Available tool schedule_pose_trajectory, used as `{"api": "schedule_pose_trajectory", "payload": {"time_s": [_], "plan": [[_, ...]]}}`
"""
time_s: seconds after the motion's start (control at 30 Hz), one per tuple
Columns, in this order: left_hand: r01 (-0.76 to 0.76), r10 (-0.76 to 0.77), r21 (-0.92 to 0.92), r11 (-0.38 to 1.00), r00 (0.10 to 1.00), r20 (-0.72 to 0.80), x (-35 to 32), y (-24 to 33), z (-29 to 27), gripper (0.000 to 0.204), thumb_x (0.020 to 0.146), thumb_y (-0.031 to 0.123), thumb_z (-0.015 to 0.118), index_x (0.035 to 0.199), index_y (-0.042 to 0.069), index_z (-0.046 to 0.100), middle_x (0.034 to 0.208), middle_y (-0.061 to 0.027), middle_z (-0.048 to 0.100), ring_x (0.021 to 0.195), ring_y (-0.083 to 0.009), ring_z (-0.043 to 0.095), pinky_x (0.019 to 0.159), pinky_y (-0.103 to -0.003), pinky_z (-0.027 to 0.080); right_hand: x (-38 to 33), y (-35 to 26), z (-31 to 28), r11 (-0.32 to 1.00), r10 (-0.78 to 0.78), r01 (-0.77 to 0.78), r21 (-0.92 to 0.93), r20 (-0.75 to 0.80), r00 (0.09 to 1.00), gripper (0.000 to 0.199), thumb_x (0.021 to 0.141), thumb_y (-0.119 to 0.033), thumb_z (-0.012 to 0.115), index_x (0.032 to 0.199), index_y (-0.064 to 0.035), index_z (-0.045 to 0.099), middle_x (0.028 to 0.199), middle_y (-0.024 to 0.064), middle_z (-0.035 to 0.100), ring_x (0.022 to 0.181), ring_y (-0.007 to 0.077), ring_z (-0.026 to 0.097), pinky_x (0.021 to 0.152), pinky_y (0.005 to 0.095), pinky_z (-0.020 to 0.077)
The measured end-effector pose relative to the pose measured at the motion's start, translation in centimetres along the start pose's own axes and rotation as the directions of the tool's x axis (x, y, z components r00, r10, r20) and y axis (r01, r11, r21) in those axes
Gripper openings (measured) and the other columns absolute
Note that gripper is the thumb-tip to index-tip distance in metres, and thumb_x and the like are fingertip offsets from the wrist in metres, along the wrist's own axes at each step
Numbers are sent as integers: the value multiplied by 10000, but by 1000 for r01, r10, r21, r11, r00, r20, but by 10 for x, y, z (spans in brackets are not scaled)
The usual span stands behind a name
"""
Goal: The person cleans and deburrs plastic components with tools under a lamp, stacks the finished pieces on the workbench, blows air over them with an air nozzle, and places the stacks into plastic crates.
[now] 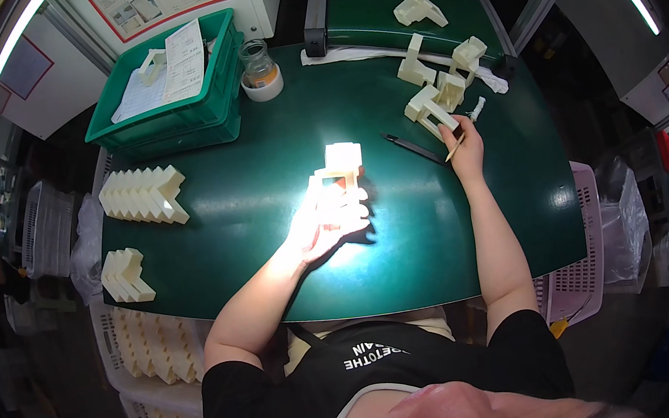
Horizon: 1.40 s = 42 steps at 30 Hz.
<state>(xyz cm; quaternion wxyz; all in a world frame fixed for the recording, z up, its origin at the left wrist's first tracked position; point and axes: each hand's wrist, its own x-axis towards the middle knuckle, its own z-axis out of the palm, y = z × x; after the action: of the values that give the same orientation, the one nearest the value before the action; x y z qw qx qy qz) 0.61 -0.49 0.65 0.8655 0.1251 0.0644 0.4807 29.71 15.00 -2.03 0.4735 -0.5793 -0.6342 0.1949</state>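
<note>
In the head view, your left grip [327,220] clasps a glare-lit cream part [343,158]; your right grip [468,147], beside a dark slim tool [412,147] on the desk [414,258], pinches a thin stick [455,147] against a second cream part [423,103] just ahead.

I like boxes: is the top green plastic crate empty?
The crate isn't empty: white papers and a cream angular plastic part show inside.

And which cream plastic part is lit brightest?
The part in the left hand: glare washes it almost white, while the loose parts near the right hand and the nested rows at far left keep their cream colour.
</note>
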Motion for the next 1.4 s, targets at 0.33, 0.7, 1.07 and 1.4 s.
{"api": "schedule_pose_trajectory", "payload": {"time_s": [0.33,0.7,1.07,1.4], "plan": [[-23,26,-106,994,999,25,9,1,1,883,901,721,332,1448,28,305,1060,-106,557,880,-219,570,821,-365,503,0,-10,-6,999,-27,27,40,0,1000,252,851,-218,736,996,-41,631,753,65,608,686,150,555,654,286,460],[21,201,575,818,926,-321,-20,19,17,371,913,272,615,1162,0,571,996,-119,665,771,-222,697,692,-346,601,-18,-6,14,906,-118,112,408,-11,993,157,901,-106,681,1006,-2,626,861,-1,592,780,84,513,708,234,428],[472,947,879,67,247,-205,-249,38,22,198,871,157,694,989,26,604,820,-25,641,660,-66,581,563,-217,455,-19,-2,15,913,-99,24,407,166,981,252,970,-233,600,1034,11,607,843,42,611,767,111,544,718,248,442],[-212,927,961,179,-289,-237,-271,18,-21,564,923,113,599,1386,5,296,1345,-142,390,1092,-204,553,905,-337,500,-25,-12,15,912,-120,60,406,124,985,225,959,-207,622,1025,8,606,802,27,591,736,95,526,677,237,424]]}}
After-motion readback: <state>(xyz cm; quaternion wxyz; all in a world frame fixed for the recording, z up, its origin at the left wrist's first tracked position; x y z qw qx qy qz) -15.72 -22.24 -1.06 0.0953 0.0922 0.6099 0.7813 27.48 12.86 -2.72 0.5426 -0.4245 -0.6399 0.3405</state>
